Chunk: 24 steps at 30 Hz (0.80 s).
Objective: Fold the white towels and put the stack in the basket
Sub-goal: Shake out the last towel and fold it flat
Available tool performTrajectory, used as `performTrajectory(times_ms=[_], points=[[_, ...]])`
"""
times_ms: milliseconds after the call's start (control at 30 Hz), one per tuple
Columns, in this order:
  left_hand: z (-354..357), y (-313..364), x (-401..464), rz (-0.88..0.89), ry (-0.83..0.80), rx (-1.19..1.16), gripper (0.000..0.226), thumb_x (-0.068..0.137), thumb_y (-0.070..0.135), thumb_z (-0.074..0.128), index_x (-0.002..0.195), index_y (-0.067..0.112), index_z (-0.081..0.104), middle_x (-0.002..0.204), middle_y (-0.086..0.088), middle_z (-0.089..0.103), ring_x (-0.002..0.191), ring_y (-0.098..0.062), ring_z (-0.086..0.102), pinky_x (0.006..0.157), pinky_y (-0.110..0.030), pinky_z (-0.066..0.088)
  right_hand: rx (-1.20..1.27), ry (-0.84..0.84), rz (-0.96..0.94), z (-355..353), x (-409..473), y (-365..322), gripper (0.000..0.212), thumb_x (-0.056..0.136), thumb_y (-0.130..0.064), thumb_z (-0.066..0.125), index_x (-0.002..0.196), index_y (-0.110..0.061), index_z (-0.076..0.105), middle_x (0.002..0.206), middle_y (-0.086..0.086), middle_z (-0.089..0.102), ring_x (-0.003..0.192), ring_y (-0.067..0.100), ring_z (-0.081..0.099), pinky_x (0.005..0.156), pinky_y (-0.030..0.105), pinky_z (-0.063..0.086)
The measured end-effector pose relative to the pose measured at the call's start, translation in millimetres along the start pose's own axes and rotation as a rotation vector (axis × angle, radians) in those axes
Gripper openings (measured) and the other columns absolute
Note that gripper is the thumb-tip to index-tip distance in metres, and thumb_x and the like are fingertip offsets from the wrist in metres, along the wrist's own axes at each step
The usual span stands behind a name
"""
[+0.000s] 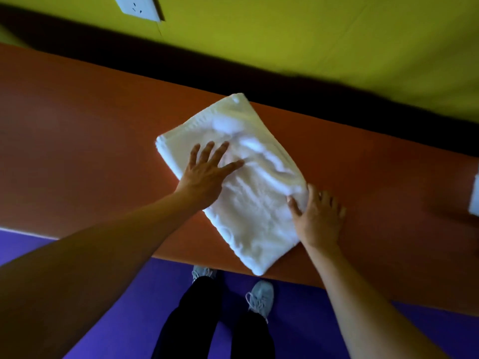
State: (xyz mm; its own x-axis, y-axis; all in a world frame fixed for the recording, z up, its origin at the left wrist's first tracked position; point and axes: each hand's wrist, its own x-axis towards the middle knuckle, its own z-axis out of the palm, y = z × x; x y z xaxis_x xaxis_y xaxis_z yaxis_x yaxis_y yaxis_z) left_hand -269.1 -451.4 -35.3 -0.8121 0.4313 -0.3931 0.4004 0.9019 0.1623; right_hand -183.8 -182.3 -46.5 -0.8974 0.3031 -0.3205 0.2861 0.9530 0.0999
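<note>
A white towel (246, 203), folded into a long rectangle, lies diagonally on the orange-brown table (77, 141); its near corner hangs just over the front edge. My left hand (204, 174) presses flat on the towel's left part with fingers spread. Against the towel's right edge lies my right hand (318, 216), fingers straight, thumb touching the cloth. No basket is in view.
A white object (474, 198) is cut off at the table's right edge. Behind the table runs a dark gap, then a yellow-green wall with a socket (137, 7). Below the table's front edge are a purple floor and my legs and shoes (260, 296).
</note>
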Motion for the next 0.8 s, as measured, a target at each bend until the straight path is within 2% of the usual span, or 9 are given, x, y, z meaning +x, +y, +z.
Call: performTrajectory(times_ms=[100, 167, 267, 367, 467, 533, 600, 700, 800], points=[[10, 28, -6, -0.008, -0.010, 0.003, 0.078, 0.098, 0.031, 0.052, 0.158, 0.045, 0.005, 0.168, -0.008, -0.008, 0.154, -0.035, -0.004, 0.123, -0.056, -0.001, 0.075, -0.011, 0.090, 12, -36, 6, 0.067, 0.091, -0.070, 0.050, 0.124, -0.012, 0.059, 0.112, 0.016, 0.066, 0.101, 0.037, 0.060, 0.085, 0.046, 0.043], [20, 44, -19, -0.055, 0.002, -0.004, 0.074, 0.098, 0.031, 0.052, 0.159, 0.039, 0.010, 0.168, -0.009, -0.001, 0.154, -0.035, 0.001, 0.124, -0.053, 0.002, 0.144, -0.019, 0.140, 15, -51, 7, 0.067, 0.089, -0.069, 0.055, 0.124, -0.011, 0.059, 0.115, 0.016, 0.066, 0.104, 0.037, 0.060, 0.087, 0.046, 0.043], [34, 72, -58, -0.071, 0.053, -0.023, 0.069, 0.092, 0.029, 0.061, 0.155, 0.028, 0.034, 0.163, -0.013, 0.025, 0.149, -0.037, 0.024, 0.121, -0.053, 0.018, 0.263, -0.056, 0.201, 15, -62, 12, 0.069, 0.086, -0.068, 0.059, 0.128, -0.014, 0.054, 0.124, 0.015, 0.062, 0.113, 0.037, 0.058, 0.093, 0.047, 0.043], [68, 103, -114, 0.106, 0.111, 0.004, 0.066, 0.078, 0.042, 0.076, 0.138, 0.021, 0.059, 0.147, -0.015, 0.051, 0.131, -0.038, 0.052, 0.111, -0.054, 0.038, 0.371, -0.138, 0.243, 15, -62, 24, 0.072, 0.082, -0.067, 0.064, 0.130, -0.016, 0.050, 0.130, 0.011, 0.058, 0.119, 0.036, 0.056, 0.100, 0.049, 0.043], [103, 127, -162, 0.128, 0.024, 0.034, 0.091, 0.073, 0.061, 0.067, 0.150, 0.018, 0.044, 0.157, -0.013, 0.039, 0.141, -0.038, 0.042, 0.115, -0.058, 0.032, 0.481, -0.253, 0.331, 19, -59, 33, 0.080, 0.072, -0.070, 0.071, 0.128, -0.017, 0.051, 0.126, 0.008, 0.061, 0.116, 0.035, 0.059, 0.102, 0.051, 0.042], [118, 139, -178, 0.058, -0.016, 0.076, 0.100, 0.075, 0.047, 0.067, 0.159, 0.017, 0.024, 0.166, -0.011, 0.019, 0.151, -0.037, 0.023, 0.115, -0.061, 0.028, 0.496, -0.331, 0.340, 24, -56, 39, 0.077, 0.069, -0.072, 0.072, 0.121, -0.017, 0.058, 0.119, 0.007, 0.065, 0.112, 0.035, 0.062, 0.101, 0.052, 0.044], [127, 146, -182, -0.007, 0.078, 0.074, 0.098, 0.075, 0.014, 0.068, 0.160, 0.019, 0.018, 0.168, -0.009, 0.014, 0.152, -0.036, 0.018, 0.113, -0.061, 0.032, 0.605, -0.391, 0.304, 30, -56, 45, 0.068, 0.069, -0.068, 0.073, 0.111, -0.015, 0.068, 0.110, 0.006, 0.070, 0.103, 0.033, 0.066, 0.095, 0.050, 0.052], [134, 148, -178, -0.038, 0.148, -0.010, 0.100, 0.071, -0.002, 0.069, 0.158, 0.021, 0.027, 0.167, -0.008, 0.019, 0.151, -0.035, 0.023, 0.113, -0.056, 0.036, 0.779, -0.342, 0.225, 37, -60, 56, 0.048, 0.076, -0.054, 0.075, 0.101, -0.013, 0.071, 0.096, 0.004, 0.071, 0.089, 0.029, 0.070, 0.074, 0.041, 0.058], [134, 150, -176, -0.080, 0.160, -0.137, 0.091, 0.068, 0.001, 0.071, 0.152, 0.020, 0.042, 0.161, -0.010, 0.033, 0.148, -0.035, 0.031, 0.115, -0.053, 0.036, 0.888, -0.306, 0.140, 39, -71, 72, 0.024, 0.086, -0.042, 0.073, 0.093, -0.020, 0.065, 0.085, -0.008, 0.067, 0.085, 0.022, 0.069, 0.054, 0.024, 0.042]])
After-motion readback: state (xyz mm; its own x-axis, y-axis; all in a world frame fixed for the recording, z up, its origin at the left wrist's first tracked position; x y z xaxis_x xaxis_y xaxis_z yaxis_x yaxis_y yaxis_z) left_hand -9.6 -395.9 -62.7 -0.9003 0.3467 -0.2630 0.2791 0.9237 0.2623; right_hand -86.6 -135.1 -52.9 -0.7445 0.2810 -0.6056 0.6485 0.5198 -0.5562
